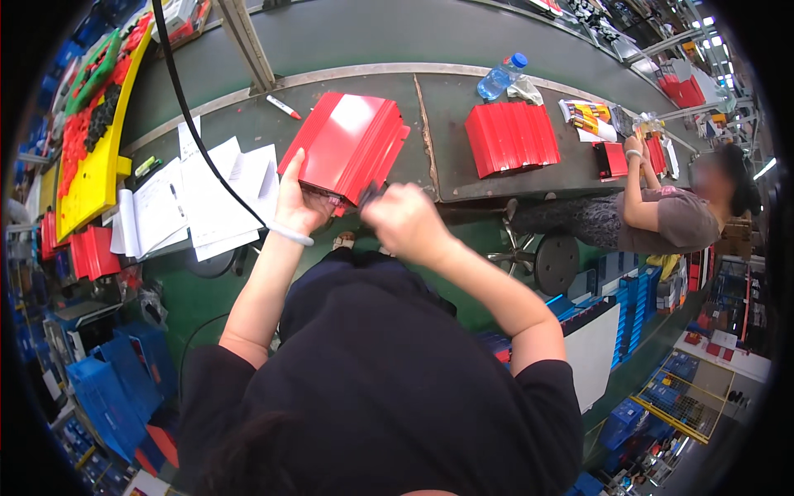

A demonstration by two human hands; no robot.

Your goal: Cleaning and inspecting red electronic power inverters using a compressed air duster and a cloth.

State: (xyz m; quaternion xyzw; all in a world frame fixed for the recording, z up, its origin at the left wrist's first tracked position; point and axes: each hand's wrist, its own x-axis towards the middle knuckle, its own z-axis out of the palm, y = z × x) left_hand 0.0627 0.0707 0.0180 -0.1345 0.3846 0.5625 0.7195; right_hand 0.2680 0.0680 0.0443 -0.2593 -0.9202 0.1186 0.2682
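Holding the red stack (347, 145) at the bench (463, 178) edge around 12 o'clock, left hand (299, 202) clamps its near end; right hand (403, 219) is fisted on something dark. Looks mid-job: another stack (511, 136) waits at 2 o'clock.

Bright overhead light, glare on red sheets (351, 136), fisheye-bent edges

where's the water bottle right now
In the head view, the water bottle lies on the grey bench, upper right of centre, just above the second red stack.
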